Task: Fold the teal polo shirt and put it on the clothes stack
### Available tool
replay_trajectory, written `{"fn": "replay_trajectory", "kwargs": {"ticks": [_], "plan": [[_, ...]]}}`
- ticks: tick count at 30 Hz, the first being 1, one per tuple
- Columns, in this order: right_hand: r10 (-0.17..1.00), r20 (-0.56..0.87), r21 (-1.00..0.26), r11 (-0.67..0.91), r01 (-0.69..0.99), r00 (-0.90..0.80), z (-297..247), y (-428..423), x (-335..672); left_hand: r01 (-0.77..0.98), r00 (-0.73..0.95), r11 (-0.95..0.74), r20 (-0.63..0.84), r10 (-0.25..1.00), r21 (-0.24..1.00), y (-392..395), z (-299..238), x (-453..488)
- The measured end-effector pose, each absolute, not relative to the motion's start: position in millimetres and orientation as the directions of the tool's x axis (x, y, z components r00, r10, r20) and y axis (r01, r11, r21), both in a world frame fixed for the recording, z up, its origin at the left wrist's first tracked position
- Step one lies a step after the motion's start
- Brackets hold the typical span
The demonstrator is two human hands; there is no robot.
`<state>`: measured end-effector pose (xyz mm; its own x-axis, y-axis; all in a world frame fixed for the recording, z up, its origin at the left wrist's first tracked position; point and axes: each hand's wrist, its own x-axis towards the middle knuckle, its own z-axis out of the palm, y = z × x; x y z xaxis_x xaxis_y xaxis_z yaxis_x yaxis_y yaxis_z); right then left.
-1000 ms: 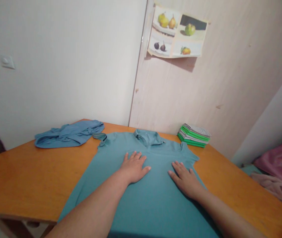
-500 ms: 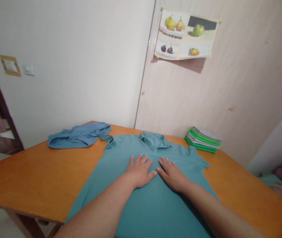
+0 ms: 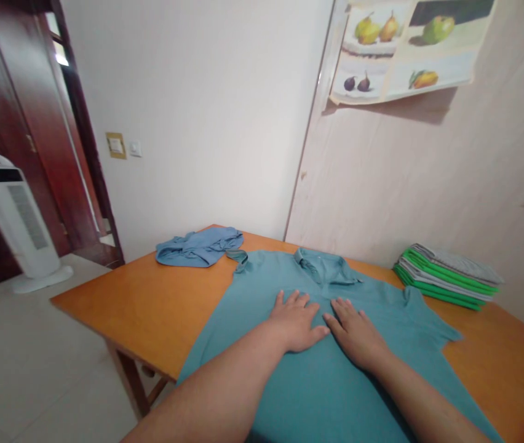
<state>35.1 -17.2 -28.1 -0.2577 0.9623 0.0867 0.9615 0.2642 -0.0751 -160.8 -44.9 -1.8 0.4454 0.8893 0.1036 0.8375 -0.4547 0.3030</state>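
Observation:
A teal polo shirt (image 3: 248, 307) lies spread out on the orange wooden table (image 3: 151, 307), its collar toward the wall and its short sleeves out to the sides. My left hand (image 3: 296, 323) rests flat on the chest of the shirt, fingers spread. Beside it, a small gap away, my right hand (image 3: 357, 332) also lies flat on the fabric with its fingers stretched out. Neither hand grips anything. The shirt's lower part runs out of view beneath my forearms.
A crumpled blue garment (image 3: 197, 247) lies at the table's back left. At the back right sits a stack of folded green and grey cloths (image 3: 449, 277). A white tower fan or heater (image 3: 22, 221) stands on the floor at left, by dark red doors (image 3: 22, 111).
The view has swung to the left, bringing the doors and the white tower appliance into sight. Both hands stay flat on the same area of the shirt.

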Motion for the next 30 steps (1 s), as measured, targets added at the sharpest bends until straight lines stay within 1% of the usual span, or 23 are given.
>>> {"fn": "replay_trajectory", "kwargs": {"ticks": [8, 12, 16, 23, 27, 30], "plan": [[0.968, 0.082, -0.012, 0.24, 0.971, -0.238, -30.6, -15.3, 33.3, 0.86, 0.411, -0.42, 0.096, 0.907, 0.291, -47.2, -0.6, -163.8], [0.968, 0.081, -0.021, 0.239, 0.971, -0.237, -32.1, -13.8, 31.9, 0.882, 0.386, -0.385, 0.053, 0.921, 0.272, -50.2, 3.2, -171.6], [0.967, 0.089, -0.038, 0.244, 0.969, -0.24, -36.3, -9.6, 33.5, 0.917, 0.311, -0.308, 0.028, 0.95, 0.253, -57.3, 5.8, -191.7], [0.963, 0.108, -0.057, 0.255, 0.965, -0.248, -39.8, -5.7, 34.8, 0.962, 0.19, -0.194, 0.04, 0.981, 0.19, -79.2, 5.1, -251.9], [0.963, 0.107, -0.053, 0.253, 0.966, -0.247, -38.4, -6.0, 34.2, 0.987, 0.084, -0.089, 0.043, 0.996, 0.133, -87.8, 10.0, -290.1], [0.962, 0.11, -0.049, 0.255, 0.966, -0.249, -37.8, -6.2, 33.7, 0.986, -0.151, 0.145, 0.082, 0.985, 0.078, -88.7, 15.9, -312.6]]}}
